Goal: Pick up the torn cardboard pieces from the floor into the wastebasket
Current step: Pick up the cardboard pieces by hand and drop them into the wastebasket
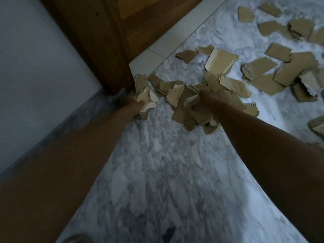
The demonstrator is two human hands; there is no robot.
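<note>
Two hands work low at the floor: the left hand [133,104] grips a bundle of torn pieces [146,100] beside the wooden door [98,41], and the right hand [204,102] clutches another heap [185,102]. More cardboard pieces [273,74] lie ahead and right of it (the nearer hand). No wastebasket is visible.

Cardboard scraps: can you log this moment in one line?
left hand: holds scraps | right hand: holds scraps | torn cardboard pieces: many on floor | wastebasket: unseen

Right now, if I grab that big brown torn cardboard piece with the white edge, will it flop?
The big brown torn cardboard piece with the white edge probably stays fairly stiff: it lies flat. Likely light, being thin. Its ragged edge may tear further.
</note>
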